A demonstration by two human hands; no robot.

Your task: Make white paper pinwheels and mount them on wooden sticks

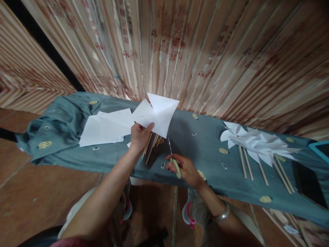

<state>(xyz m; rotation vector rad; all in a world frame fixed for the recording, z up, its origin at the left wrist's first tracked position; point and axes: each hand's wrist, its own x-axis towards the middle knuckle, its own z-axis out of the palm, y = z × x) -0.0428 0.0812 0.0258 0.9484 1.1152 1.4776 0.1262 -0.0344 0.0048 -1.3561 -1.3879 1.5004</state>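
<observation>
My left hand [141, 136] pinches a square sheet of white paper [164, 113], which has a cut running in from its upper edge and is raised above the cloth. In my right hand [185, 168] is a pair of scissors [175, 167] with pale green handles. Their blades point up at the paper's lower right corner; I cannot tell whether they touch it. Below the paper, several thin wooden sticks [151, 148] lie on the cloth, partly hidden by the paper and my left hand. A stack of white paper [105, 128] rests to the left of that hand.
Several white paper pinwheels [257, 139] on wooden sticks lie at the right. Beside them are a dark phone [309, 183] and a blue-edged object [318, 151], cut off by the frame. A green patterned cloth [205, 151] covers the narrow surface, with a curtain [164, 51] behind.
</observation>
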